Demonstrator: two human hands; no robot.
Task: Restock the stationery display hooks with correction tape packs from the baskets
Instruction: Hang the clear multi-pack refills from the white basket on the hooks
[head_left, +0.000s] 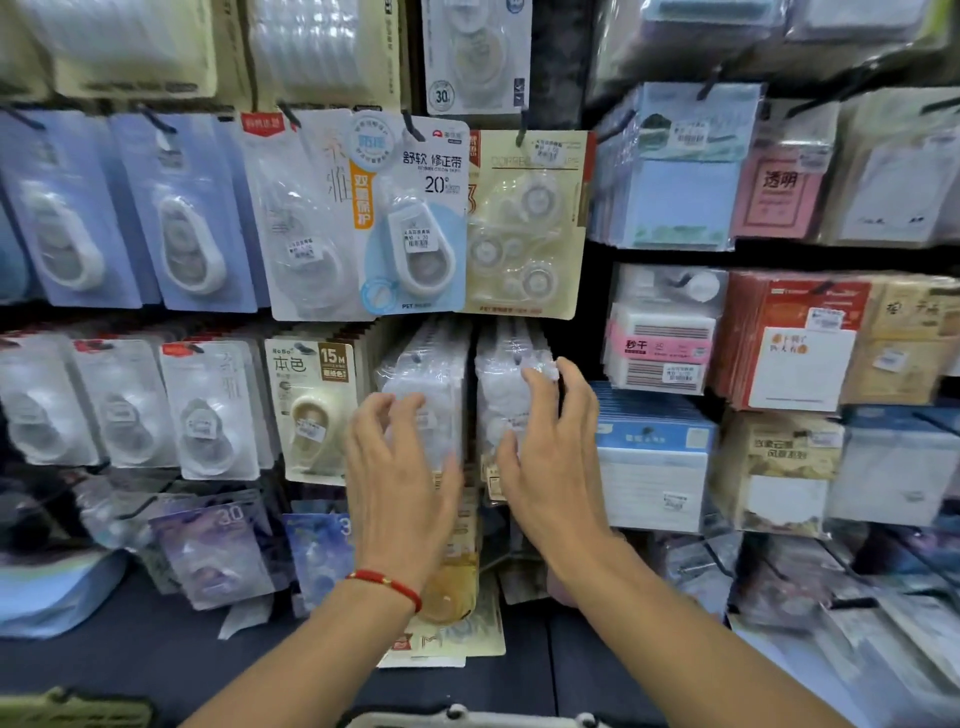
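Two thick stacks of clear-wrapped correction tape packs hang side by side on hooks in the middle row: a left stack (431, 374) and a right stack (511, 379). My left hand (400, 483), with a red cord at the wrist, lies against the front of the left stack with its fingers slightly bent. My right hand (550, 457) rests on the front of the right stack, fingertips near its top right corner. Neither hand carries a loose pack. Under the hands, a beige pack (452, 587) hangs on the row below.
More correction tape cards fill the hooks: blue cards (182, 218) at upper left, a 20 m pack (415, 218) and a beige card (524, 223) above. Sticky-note packs (670, 171) crowd the right side. A basket rim (467, 717) shows at the bottom edge.
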